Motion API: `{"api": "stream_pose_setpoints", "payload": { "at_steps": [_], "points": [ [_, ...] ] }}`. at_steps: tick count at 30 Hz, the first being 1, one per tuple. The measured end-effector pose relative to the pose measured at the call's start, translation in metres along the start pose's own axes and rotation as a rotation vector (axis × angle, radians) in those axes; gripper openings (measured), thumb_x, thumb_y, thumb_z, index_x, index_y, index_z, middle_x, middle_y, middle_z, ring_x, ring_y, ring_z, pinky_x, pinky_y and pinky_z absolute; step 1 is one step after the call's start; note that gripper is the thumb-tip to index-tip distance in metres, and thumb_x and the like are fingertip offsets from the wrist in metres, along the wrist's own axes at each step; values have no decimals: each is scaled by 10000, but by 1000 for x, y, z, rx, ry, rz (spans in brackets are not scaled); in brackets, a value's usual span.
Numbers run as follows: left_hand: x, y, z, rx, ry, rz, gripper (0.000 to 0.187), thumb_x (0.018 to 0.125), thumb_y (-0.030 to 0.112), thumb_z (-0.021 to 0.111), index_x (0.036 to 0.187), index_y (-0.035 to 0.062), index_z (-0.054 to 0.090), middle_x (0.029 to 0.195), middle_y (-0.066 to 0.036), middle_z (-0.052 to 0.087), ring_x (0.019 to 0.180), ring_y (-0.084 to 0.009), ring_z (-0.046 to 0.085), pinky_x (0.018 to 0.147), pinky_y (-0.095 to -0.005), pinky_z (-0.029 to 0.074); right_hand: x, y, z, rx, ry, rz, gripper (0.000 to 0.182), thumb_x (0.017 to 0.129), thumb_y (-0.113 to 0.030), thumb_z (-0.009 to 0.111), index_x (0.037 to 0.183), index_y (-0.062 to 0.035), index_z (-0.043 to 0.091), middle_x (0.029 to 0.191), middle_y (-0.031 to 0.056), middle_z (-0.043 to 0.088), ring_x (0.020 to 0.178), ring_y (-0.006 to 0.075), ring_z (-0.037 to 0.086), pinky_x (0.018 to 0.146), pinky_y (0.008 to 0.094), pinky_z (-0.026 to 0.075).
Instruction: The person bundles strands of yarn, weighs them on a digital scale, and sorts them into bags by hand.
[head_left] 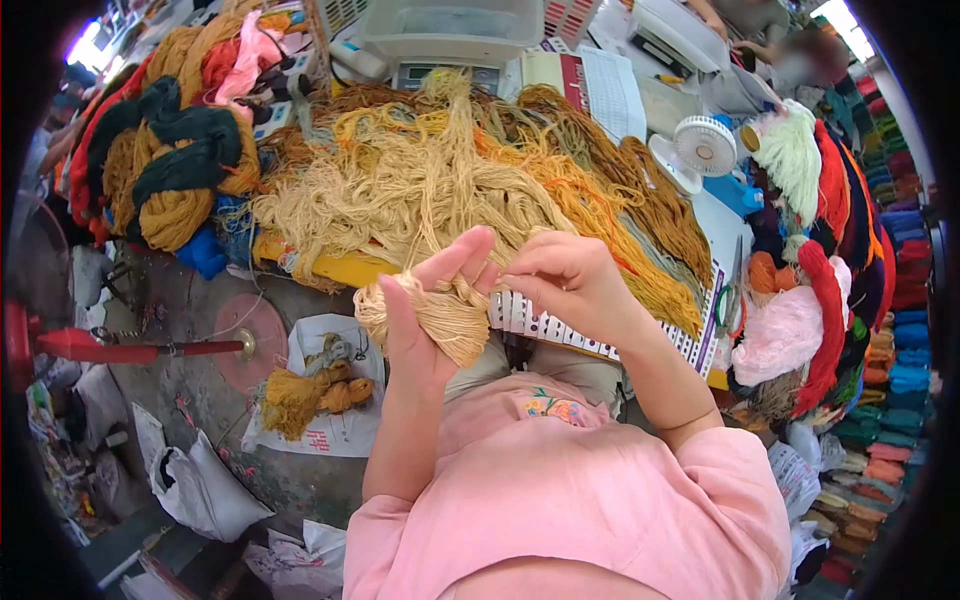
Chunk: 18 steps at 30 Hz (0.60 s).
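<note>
A looped bundle of cream yarn [452, 325] lies in my left hand [412, 320], whose fingers curl round it above my lap. My right hand [565, 280] is beside it on the right, thumb and forefinger pinched at the strands by the left fingertips. What exactly sits in that pinch is too small to make out. A thin strand runs up from the left hand to a large heap of cream yarn [370, 200] on the table. Golden-yellow yarn [600, 225] and brown yarn [665, 190] lie to the right of that heap.
A small white fan [703, 146] stands at the table's right. A clear plastic bin [455, 25] sits at the back on a scale [450, 76]. Coloured skeins hang at left and right, including a pink skein [785, 335]. A red stand [110, 345] rises at left.
</note>
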<state>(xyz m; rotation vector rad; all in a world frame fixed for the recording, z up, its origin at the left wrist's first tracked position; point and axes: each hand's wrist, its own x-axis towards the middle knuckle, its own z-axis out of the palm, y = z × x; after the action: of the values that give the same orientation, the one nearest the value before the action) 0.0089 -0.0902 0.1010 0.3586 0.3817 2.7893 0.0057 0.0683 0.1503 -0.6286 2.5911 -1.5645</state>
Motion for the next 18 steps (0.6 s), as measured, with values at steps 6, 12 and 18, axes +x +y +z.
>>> {"api": "stream_pose_setpoints", "payload": {
  "at_steps": [6,12,18],
  "points": [
    [2,-10,16,210,-10,-222,996,635,715,295,1159,-129,218,1146,-186,365,1014,-201,423,829,-267,362,1,-20,20,483,2,334,82,719,-46,536,766,-5,589,571,-1,510,430,28,426,372,158,317],
    [-11,-6,16,581,162,-211,777,736,524,423,1173,-92,241,1191,-161,331,1064,-203,376,871,-285,323,-2,-6,20,1064,-39,420,73,720,-46,516,754,16,535,635,13,510,515,31,433,454,151,325],
    [-11,-13,15,385,259,-164,766,748,549,369,1148,-98,274,1068,-158,436,937,-186,477,774,-263,400,-5,2,29,1084,-52,486,91,725,-74,527,751,13,526,689,14,490,493,38,399,433,153,314]
  ]
}}
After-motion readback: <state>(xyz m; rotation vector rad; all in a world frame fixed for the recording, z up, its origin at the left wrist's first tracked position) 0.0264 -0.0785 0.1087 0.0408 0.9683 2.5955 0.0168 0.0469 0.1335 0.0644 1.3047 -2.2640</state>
